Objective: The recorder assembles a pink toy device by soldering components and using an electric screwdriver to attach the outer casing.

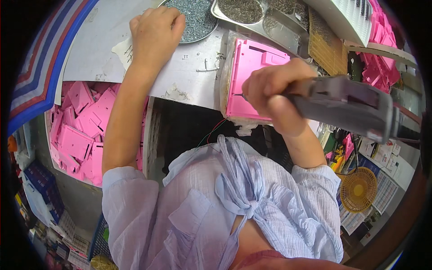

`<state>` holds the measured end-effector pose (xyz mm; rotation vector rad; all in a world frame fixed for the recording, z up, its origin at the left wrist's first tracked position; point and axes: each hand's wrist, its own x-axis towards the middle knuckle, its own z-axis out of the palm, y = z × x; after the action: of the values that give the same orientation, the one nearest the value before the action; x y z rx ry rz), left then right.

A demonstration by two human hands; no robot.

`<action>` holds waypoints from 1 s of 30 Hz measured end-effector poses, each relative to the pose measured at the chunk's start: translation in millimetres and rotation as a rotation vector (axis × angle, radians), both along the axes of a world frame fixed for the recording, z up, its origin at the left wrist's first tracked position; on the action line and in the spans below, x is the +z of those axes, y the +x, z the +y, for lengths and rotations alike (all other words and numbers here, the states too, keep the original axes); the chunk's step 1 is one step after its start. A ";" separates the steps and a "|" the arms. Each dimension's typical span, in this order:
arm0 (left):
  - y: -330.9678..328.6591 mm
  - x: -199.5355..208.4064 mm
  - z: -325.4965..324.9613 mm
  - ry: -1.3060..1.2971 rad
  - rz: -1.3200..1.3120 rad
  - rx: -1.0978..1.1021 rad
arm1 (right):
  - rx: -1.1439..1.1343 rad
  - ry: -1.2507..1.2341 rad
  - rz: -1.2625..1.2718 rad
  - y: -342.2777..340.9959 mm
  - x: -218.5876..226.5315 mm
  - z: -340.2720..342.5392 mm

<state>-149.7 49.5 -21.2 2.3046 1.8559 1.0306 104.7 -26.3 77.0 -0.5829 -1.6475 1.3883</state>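
Observation:
My right hand (283, 90) is wrapped round a dark grey electric screwdriver (346, 105), which lies nearly level with its cord end to the right. The thin bit points left over a pink plastic panel (252, 76) that sits in a work holder edged with clear film. My left hand (157, 33) rests at the left rim of a round metal dish (193, 41) full of small screws. Its fingers are curled under, and whatever they hold is hidden.
Metal trays of small screws (243, 11) stand at the back beside a brown slatted board (326, 45). A bin of pink panels (81, 130) is at the left, and more pink parts (380, 58) lie far right. Small white plastic pieces (207, 66) lie on the table.

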 end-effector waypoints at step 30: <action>64.4 27.7 -124.7 -0.302 -0.188 -0.643 | 0.030 0.155 -0.031 1.1 -12.9 -36.0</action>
<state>-85.3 -75.2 6.4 2.2682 0.9960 0.7705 105.8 -62.3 64.1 -0.4934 -1.7765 1.2651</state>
